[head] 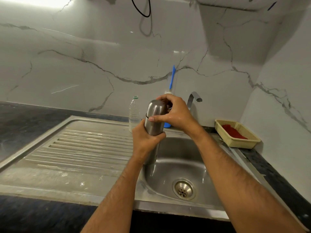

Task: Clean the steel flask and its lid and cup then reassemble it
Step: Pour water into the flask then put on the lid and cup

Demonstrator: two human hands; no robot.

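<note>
I hold the steel flask point(154, 126) upright above the left edge of the sink bowl point(183, 167). My left hand point(146, 138) grips the flask's body around the middle. The steel cup point(156, 108) sits upside down on the flask's top as a cap. My right hand point(175, 113) wraps around this cup from the right, thumb along its lower rim. The lid is not visible; it may be under the cup.
A steel draining board point(80, 148) lies left of the bowl. A clear plastic bottle point(134, 113), a blue-handled brush point(172, 78) and the tap point(193, 98) stand behind the flask. A beige basket point(237, 133) with a red cloth sits at the right.
</note>
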